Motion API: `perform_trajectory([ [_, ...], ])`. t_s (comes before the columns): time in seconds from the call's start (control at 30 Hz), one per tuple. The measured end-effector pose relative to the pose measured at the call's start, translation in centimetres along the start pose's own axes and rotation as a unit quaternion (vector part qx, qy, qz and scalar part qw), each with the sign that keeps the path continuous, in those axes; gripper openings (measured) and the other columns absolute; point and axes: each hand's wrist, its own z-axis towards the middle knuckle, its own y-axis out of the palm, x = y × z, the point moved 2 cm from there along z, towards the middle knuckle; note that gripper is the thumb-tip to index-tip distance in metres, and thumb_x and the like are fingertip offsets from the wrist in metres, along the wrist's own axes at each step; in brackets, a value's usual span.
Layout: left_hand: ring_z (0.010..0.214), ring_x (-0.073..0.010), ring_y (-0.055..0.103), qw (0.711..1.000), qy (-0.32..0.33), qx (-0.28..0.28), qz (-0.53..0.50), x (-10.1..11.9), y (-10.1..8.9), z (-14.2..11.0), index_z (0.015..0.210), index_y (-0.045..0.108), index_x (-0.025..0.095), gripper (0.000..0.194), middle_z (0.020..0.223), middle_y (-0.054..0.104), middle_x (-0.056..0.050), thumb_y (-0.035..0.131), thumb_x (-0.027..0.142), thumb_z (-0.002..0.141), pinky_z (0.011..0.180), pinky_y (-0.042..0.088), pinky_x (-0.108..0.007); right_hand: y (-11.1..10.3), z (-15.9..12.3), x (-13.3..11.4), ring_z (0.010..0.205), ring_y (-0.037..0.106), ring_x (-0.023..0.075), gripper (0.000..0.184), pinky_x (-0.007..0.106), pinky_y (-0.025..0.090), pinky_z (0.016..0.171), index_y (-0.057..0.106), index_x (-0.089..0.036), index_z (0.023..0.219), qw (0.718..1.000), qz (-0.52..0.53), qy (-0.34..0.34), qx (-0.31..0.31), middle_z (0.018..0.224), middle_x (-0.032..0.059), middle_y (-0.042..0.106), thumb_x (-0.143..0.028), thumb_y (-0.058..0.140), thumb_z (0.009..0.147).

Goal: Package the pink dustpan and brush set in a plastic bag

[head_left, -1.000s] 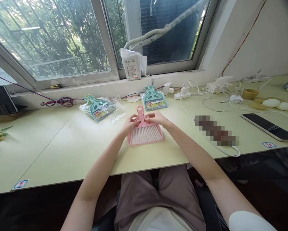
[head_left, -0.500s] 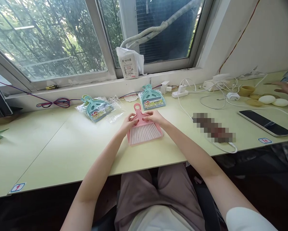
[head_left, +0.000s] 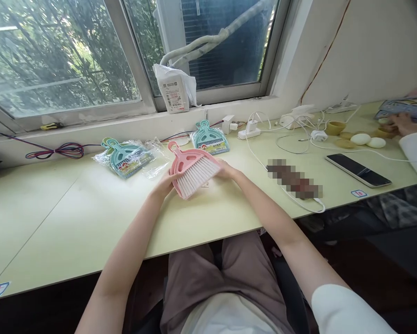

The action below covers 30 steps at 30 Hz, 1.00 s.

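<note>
A pink mini dustpan with a white-bristled brush nested in it [head_left: 190,169] is lifted off the pale green table [head_left: 72,218] and tilted, its handle pointing up and to the left. My left hand [head_left: 164,184] grips its lower left edge. My right hand [head_left: 226,169] holds its right side. Two teal dustpan-and-brush sets lie beyond: one in clear wrapping [head_left: 125,157] to the left, another [head_left: 209,137] behind my hands.
A white packet [head_left: 175,93] stands on the window sill. Chargers and white cables [head_left: 264,134] trail across the right of the table, near a dark phone [head_left: 354,170]. Another person's hand [head_left: 398,124] rests at the far right among small bowls and white ovals. Purple cable [head_left: 64,150] lies at left.
The pink dustpan set lay flat on the table; both hands have raised and tilted it leftward. The view has shifted, and another person's hand came in at the far right.
</note>
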Motion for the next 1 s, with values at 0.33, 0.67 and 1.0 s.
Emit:
perform_trajectory([
  [0.33, 0.083, -0.0172, 0.069, 0.979, 0.053, 0.170, -0.095, -0.8, -2.9, 1.7, 0.107, 0.061, 0.018, 0.047, 0.097, 0.071, -0.005, 0.075, 0.008, 0.063, 0.076, 0.060, -0.028, 0.0, -0.1, -0.9, 0.111, 0.057, 0.0230, 0.020, 0.030, 0.046, 0.093, 0.076, -0.022, 0.100, 0.995, -0.066, 0.027, -0.064, 0.117, 0.0074, 0.065, -0.025, 0.072, 0.081],
  [0.67, 0.082, -0.0166, 0.069, 0.979, 0.052, 0.180, -0.081, -0.7, -2.5, 1.6, 0.107, 0.060, 0.019, 0.050, 0.099, 0.071, -0.005, 0.074, 0.006, 0.061, 0.075, 0.060, -0.028, 0.9, -0.2, -1.4, 0.131, 0.042, 0.0279, 0.041, 0.044, 0.038, 0.105, 0.064, -0.025, 0.121, 0.990, -0.107, 0.086, -0.044, 0.134, 0.0087, 0.056, -0.036, 0.071, 0.082],
  [1.0, 0.093, -0.0215, 0.069, 0.984, 0.026, 0.174, -0.035, -0.7, -2.3, 1.5, 0.109, 0.060, 0.018, 0.051, 0.103, 0.071, -0.007, 0.075, 0.010, 0.061, 0.084, 0.059, -0.034, 0.8, -0.1, -1.3, 0.129, 0.044, 0.0286, 0.042, 0.039, 0.040, 0.102, 0.065, -0.024, 0.119, 0.993, -0.081, 0.050, -0.066, 0.132, 0.0094, 0.056, -0.024, 0.075, 0.078],
])
